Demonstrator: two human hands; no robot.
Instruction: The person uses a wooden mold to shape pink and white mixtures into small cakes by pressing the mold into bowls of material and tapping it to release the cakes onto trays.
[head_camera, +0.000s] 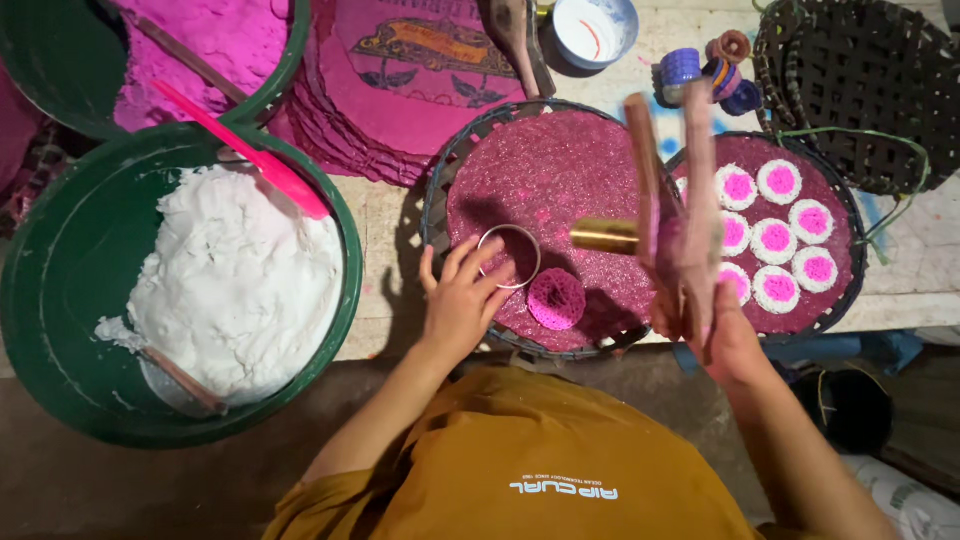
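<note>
My left hand rests its fingers on a metal ring mould that sits on a round woven tray covered in magenta crumbs. Beside the ring lies a small pink disc-shaped cake. My right hand grips two long wooden sticks, stained pink and blurred, with a brass cylinder attached near them, held above the tray. A second tray to the right carries several white cakes with pink centres.
A big green tub at left holds white dough with a pink spatula. Another green tub with pink powder sits behind. Pink cloths, a white cup, coloured rolls and a dark woven basket lie at the back.
</note>
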